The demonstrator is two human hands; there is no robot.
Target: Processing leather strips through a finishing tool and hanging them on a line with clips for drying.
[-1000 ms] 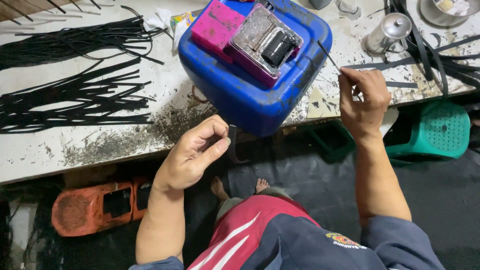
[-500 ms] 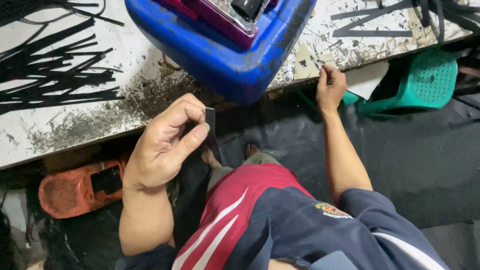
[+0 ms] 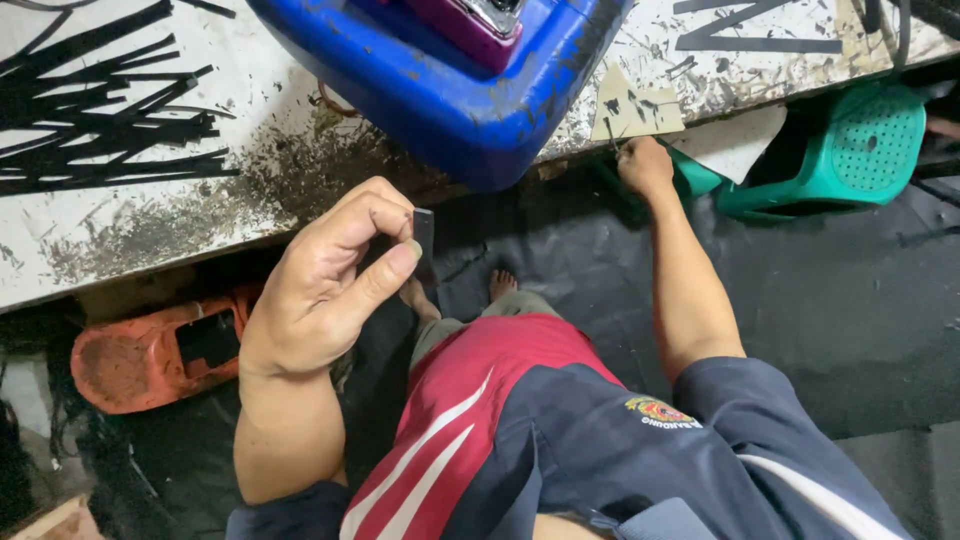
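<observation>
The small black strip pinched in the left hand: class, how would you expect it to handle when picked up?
The small black strip probably weighs little: the left hand holds it with just thumb and fingertips. It looks fairly stiff, standing upright above the pinch without drooping. Being thin and flat, it seems unlikely to roll, though it might slip from a loose grip.

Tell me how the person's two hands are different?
The left hand is raised close to the camera and looks big; the right hand is stretched out to the edge of the speckled white worktable and looks small. The left hand pinches a small flat black piece; what the right hand grips is too small to tell. Both are bare.
</observation>
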